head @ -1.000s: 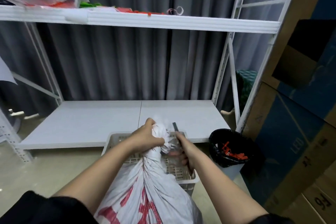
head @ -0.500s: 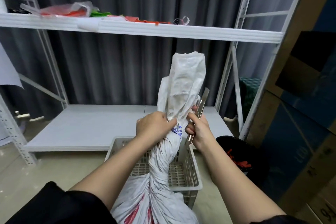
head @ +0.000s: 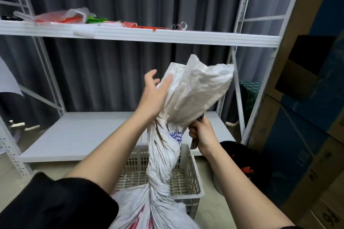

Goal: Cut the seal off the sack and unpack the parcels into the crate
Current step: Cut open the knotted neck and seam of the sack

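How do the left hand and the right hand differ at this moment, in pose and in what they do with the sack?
The left hand has straight, spread fingers and lies against the loose top of the sack; the right hand has curled fingers gripping a cutter.
The left hand is raised higher, on the left side of the sack; the right hand is lower, beside the twisted neck on the right.
Both are bare and touch or nearly touch the sack, above the crate.

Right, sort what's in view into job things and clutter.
Job: sack; crate; cutter in right hand; left hand on sack top.
Lying about: black bin; shelf clutter; cardboard boxes.
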Action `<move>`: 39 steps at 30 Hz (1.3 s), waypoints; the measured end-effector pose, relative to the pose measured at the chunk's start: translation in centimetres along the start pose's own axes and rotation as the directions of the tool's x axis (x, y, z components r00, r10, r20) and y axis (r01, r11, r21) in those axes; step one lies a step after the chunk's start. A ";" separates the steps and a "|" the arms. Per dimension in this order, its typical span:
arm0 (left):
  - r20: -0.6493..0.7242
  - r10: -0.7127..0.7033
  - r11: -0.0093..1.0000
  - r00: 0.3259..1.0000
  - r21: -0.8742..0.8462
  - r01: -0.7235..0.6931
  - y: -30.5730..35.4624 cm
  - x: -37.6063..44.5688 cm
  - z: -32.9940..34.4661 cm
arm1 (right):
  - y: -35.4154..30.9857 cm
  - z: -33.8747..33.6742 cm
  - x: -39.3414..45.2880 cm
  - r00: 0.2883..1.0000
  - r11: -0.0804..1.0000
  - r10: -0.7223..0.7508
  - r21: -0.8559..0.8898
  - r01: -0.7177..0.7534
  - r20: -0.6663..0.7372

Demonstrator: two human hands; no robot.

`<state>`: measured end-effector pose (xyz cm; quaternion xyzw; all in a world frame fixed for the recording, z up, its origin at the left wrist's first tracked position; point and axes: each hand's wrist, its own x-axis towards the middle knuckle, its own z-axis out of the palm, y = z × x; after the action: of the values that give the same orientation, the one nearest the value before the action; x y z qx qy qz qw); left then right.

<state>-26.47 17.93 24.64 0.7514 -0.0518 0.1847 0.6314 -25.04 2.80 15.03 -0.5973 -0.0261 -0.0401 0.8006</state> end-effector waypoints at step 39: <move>0.379 0.469 0.079 0.798 0.882 -0.466 -1.6 -0.2 -0.3 | -2.3 -0.7 -1.5 0.964 0.802 -0.265 -0.561 0.206 -0.024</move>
<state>-26.20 18.50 23.12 0.9137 -0.1654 0.3684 -0.0453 -26.77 1.51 16.83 -0.7925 -0.0467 -0.1752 0.5822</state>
